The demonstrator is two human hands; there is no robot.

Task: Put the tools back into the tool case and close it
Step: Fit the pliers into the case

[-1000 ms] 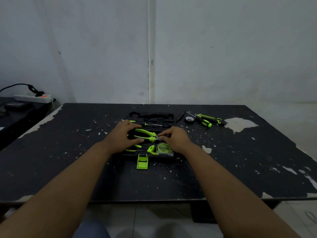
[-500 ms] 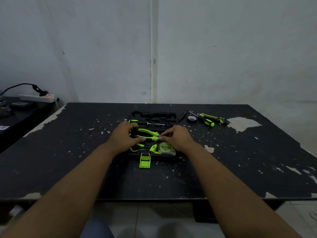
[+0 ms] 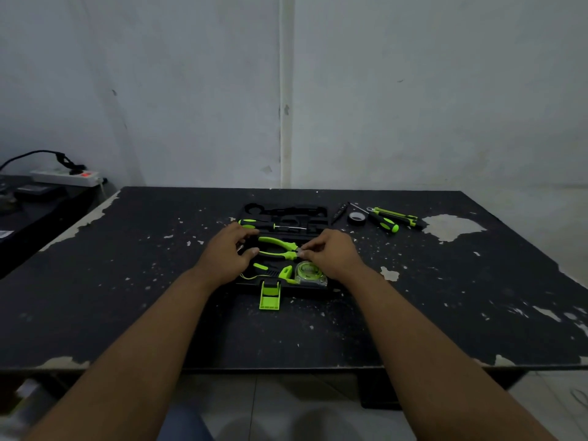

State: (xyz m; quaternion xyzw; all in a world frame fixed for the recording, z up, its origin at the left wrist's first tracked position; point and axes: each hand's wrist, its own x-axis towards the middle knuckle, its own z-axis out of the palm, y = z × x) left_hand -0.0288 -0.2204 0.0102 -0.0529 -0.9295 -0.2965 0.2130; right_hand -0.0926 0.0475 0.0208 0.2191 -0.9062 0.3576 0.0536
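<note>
The black tool case [image 3: 313,215] lies open in the middle of the table, its green latch [image 3: 269,296] pointing toward me. Green-handled pliers [image 3: 276,247] lie across the case. My left hand [image 3: 226,253] grips the handle ends and my right hand [image 3: 331,253] pinches the jaw end. A thin screwdriver [image 3: 270,225] sits in a slot behind the pliers. In front of them lie a tape measure [image 3: 308,272] and other green tools. Outside the case, at the right, lie a roll of black tape [image 3: 356,217], a screwdriver [image 3: 383,221] and a green-black knife [image 3: 397,215].
The black table [image 3: 127,281] has chipped paint and its near edge runs under my forearms. A white power strip [image 3: 65,177] with a cable sits on a dark side surface at the far left. A pale wall stands behind the table.
Both hands stay on the pliers in the case. My left thumb and fingers have shifted slightly along the handles.
</note>
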